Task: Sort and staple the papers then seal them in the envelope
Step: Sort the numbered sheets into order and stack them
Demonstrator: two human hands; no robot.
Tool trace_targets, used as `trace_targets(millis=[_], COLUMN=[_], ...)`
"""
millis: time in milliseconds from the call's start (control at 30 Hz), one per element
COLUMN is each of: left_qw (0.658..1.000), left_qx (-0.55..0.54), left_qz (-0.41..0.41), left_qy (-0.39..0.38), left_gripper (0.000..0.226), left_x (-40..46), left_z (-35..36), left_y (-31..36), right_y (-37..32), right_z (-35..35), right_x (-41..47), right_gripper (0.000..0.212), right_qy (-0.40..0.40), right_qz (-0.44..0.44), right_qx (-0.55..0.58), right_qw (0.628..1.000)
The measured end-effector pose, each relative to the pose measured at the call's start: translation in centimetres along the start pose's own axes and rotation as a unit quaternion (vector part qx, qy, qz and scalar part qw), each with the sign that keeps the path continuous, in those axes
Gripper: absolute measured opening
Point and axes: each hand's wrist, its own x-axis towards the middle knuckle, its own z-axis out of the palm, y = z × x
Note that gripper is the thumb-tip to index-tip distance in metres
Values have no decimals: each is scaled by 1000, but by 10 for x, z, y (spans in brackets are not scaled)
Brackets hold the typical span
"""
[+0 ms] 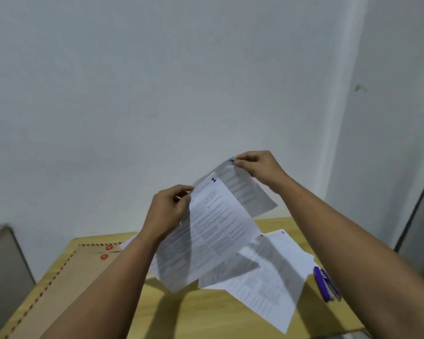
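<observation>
My left hand (168, 212) pinches the top left edge of a printed sheet marked 1 (216, 228), held up above the table. Behind it, my right hand (257, 165) pinches the top corner of a second printed sheet (251, 194), which is raised higher and carries a number that looks like 3. On the table lies a sheet marked 5 (277, 272), with other papers partly hidden under the held ones. A brown envelope (59, 285) with a red-striped border and two red string buttons lies at the left. A purple stapler (324, 283) rests at the right, beside my right forearm.
The small wooden table (206, 311) stands against a pale wall (157, 94). A grey box or cabinet (3, 260) sits to the left of the table. A dark vertical edge (421, 204) runs down at the far right.
</observation>
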Motion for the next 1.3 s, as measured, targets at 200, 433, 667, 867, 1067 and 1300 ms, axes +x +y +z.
trace_targets(millis=[200, 433, 667, 867, 1067, 1300], left_qw=[999, 1000, 1000, 1000, 999, 1000], left_qx=[13, 11, 3, 7, -3, 8], left_qz=[14, 10, -4, -12, -16, -11], left_qy=[30, 24, 21, 25, 32, -5], left_gripper=[21, 21, 20, 16, 16, 41], left_x=[-8, -16, -15, -17, -16, -16], left_z=[-4, -12, -15, -12, -8, -9], left_y=[9, 10, 6, 4, -2, -8], right_y=[-6, -11, -16, -14, -4, 1], right_z=[27, 47, 53, 57, 63, 66], right_x=[-30, -39, -43, -48, -52, -51], right_gripper=[11, 24, 24, 22, 34, 37], right_qy=[-66, -106, -120, -117, -104, -114], right_qz=[121, 150, 142, 127, 60, 49], right_qx=[99, 178, 199, 183, 106, 120], right_qw=[985, 967, 962, 968, 987, 985])
